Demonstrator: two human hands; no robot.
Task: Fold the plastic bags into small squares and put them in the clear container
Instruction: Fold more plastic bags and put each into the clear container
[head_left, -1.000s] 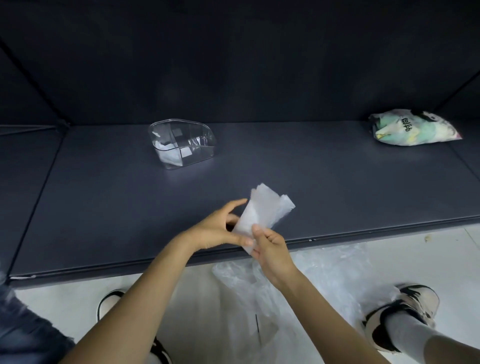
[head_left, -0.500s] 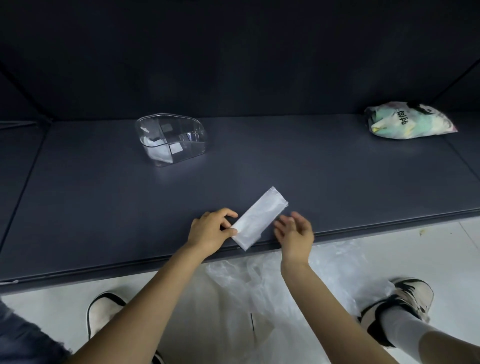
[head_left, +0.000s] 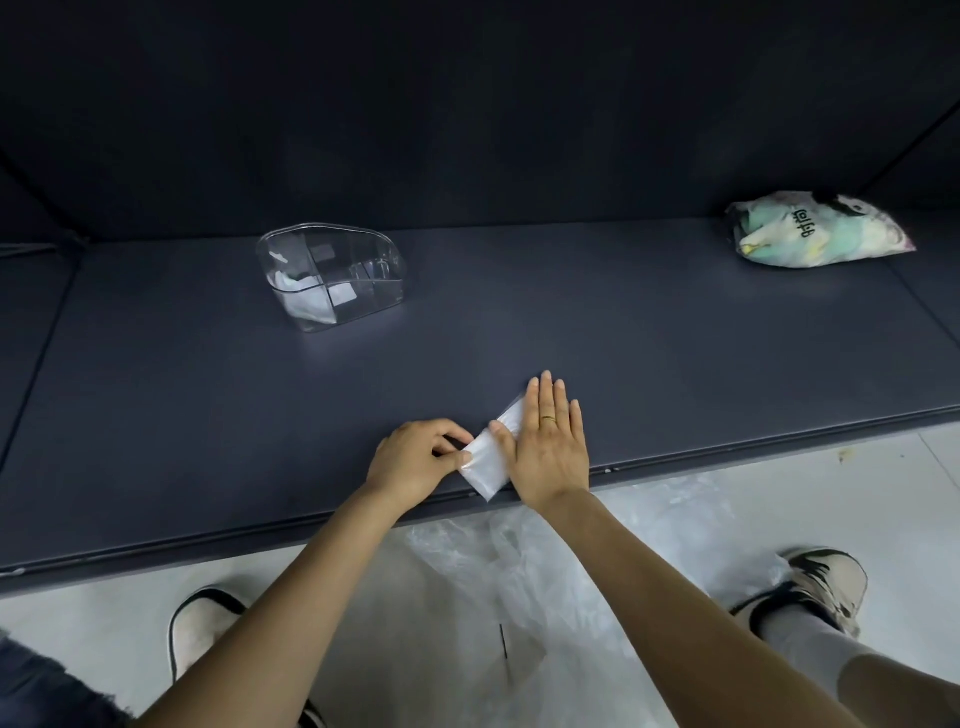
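I have one bag mid-fold: the folded plastic bag (head_left: 485, 462) lies as a narrow strip on the dark counter (head_left: 675, 353), close to its near edge and angled away to the right. My left hand (head_left: 415, 460) has a narrow grip, fingers curled and thumb pinching the strip's near end, while my right hand (head_left: 548, 439) holds nothing; it lies flat, fingers straight, pressing down on the far part of the strip and hiding most of it. I judge this to be the flattening of a crease, with the strip not yet a small square, so at least one more fold along its length looks needed before it can go in. The clear container (head_left: 332, 275) stands well apart, further back and to the left, and something white sits in its left compartment; I take that for a bag already folded and stored, though I cannot tell how many. Below the counter edge, loose clear plastic (head_left: 545, 587) is heaped on the floor between my shoes, which I read as bags not yet folded. A printed packet (head_left: 815, 231) lies far right, seemingly no part of the job.
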